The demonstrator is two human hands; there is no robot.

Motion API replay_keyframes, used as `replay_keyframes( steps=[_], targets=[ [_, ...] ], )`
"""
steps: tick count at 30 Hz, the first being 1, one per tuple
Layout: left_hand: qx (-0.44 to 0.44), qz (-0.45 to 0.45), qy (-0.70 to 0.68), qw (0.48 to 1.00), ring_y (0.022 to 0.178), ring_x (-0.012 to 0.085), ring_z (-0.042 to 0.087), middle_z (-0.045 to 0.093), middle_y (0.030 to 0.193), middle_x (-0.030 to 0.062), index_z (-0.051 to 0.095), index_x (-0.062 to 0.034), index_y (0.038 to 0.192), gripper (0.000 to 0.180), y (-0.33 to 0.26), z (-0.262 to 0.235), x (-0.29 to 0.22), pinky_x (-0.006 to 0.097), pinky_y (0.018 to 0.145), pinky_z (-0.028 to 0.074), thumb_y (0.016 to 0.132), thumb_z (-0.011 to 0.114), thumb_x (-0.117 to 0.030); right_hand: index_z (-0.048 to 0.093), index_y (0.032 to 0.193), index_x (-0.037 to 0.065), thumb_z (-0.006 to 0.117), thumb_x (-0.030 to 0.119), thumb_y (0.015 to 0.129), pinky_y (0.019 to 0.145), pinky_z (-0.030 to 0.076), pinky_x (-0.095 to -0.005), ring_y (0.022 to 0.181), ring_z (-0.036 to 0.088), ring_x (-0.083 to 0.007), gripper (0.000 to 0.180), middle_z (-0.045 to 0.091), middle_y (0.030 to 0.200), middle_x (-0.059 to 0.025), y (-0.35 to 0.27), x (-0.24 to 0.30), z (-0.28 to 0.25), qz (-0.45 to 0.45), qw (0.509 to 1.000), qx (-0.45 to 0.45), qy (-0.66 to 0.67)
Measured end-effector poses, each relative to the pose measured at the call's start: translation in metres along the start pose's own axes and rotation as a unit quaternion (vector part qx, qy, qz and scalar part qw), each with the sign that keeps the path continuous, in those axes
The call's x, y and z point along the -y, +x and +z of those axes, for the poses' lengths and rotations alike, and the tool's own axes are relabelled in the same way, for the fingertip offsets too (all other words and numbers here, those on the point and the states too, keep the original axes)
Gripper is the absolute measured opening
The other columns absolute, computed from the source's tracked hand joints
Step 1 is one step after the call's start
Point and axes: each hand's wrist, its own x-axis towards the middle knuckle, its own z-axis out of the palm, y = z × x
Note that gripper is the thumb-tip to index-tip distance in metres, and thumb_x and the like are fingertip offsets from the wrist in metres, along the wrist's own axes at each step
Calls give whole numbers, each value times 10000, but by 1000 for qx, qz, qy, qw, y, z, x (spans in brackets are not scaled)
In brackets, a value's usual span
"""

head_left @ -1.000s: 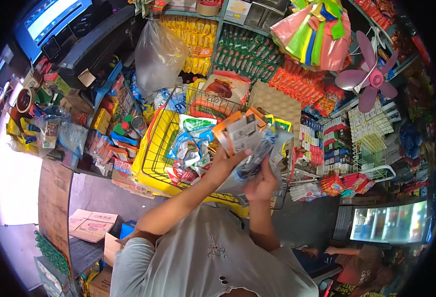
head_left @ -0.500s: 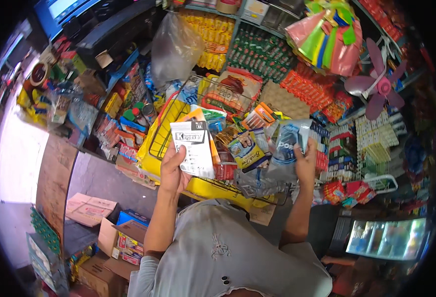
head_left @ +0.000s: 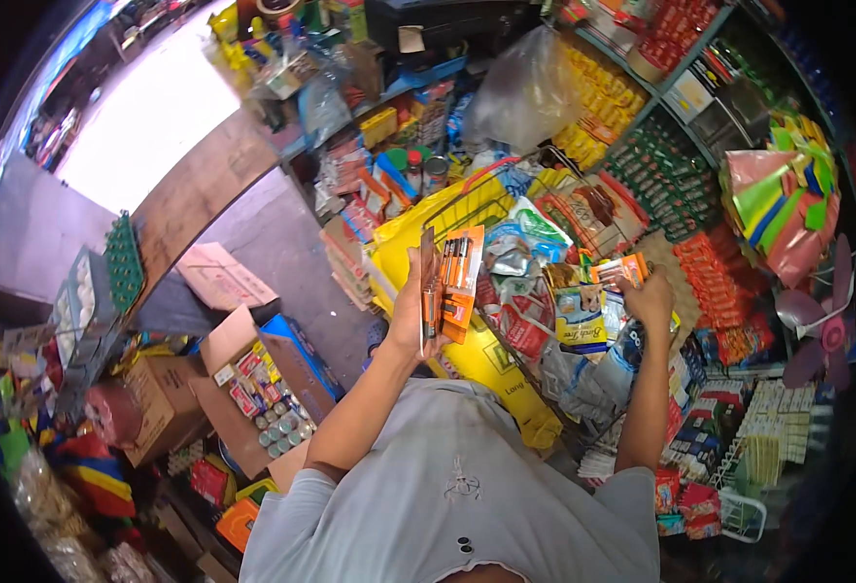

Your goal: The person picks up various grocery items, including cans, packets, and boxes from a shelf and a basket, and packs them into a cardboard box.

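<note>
My left hand (head_left: 407, 316) is closed round battery packs (head_left: 459, 270), orange cards with black-and-orange cells showing. They are held up in front of the wire basket's near left side. Over the basket, the fingers of my right hand (head_left: 650, 296) are closed on another orange battery pack (head_left: 617, 269). The wire basket (head_left: 462, 206) sits in or on yellow plastic (head_left: 413, 243) and is heaped with packets. A yellow-and-blue pouch (head_left: 582, 319) lies just below the right hand's pack, with a grey plastic bag (head_left: 583, 384) nearer me.
Strips of green sachets (head_left: 656, 175) and red sachets (head_left: 715, 282) hang beyond the basket. A pink fan (head_left: 829, 335) stands at the far right. An open carton (head_left: 224, 350) of packets and cans is at lower left, by a wooden ledge (head_left: 195, 194).
My view has swung left. The left hand has turned its packs so the batteries show. My right hand has let go of the grey bag and taken hold of an orange battery pack.
</note>
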Motion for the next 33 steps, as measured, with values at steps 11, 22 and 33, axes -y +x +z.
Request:
replay_keyframes(
  steps=[11, 22, 33],
  targets=[
    [133, 25, 30, 990, 651, 142, 588, 609, 889, -16, 535, -149, 1238, 683, -18, -15, -15, 322, 518, 455, 886, 479, -732, 605, 942, 25, 726, 148, 811, 747, 473, -468, 841, 625, -401, 216, 652, 879, -195, -18, 0, -9, -137, 975, -107, 136],
    [6, 79, 93, 993, 808, 165, 664, 668, 980, 31, 612, -116, 1160, 542, -68, -5, -27, 324, 686, 566, 983, 446, -600, 446, 1282, -3, 675, 106, 941, 760, 567, -288, 988, 631, -172, 425, 622, 1128, -145, -155, 99, -71, -75, 769, -188, 606],
    [112, 105, 26, 988, 900, 184, 632, 630, 1110, 40, 360, -122, 1499, 764, -105, -56, -56, 344, 801, 542, 980, 311, -680, 313, 1418, 78, 595, 46, 953, 650, 631, -336, 962, 690, -234, 545, 599, 1214, -175, -268, 250, -39, -8, 501, 201, 841]
  ],
)
